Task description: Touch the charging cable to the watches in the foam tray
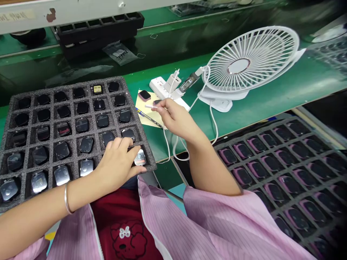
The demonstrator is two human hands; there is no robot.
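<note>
My left hand [119, 162] lies on the near right corner of a dark foam tray [8, 151], its fingers closed around a shiny smartwatch body [140, 157] in a corner cell. The tray holds several black watch bodies; one at the back [97, 89] has a lit screen. My right hand [175, 117] hovers over a yellow paper sheet [143, 112], pinching a thin white stick [150, 106]. A pink watch body [144, 95] rests on that sheet beside a pen [148, 118].
A white desk fan [251, 65] stands on the green bench, its cable [214, 122] looping to a white power strip [159, 86] with a charger. A second foam tray [287, 137] with several pink watch bodies lies at the right. Black trays [97, 30] sit at the back.
</note>
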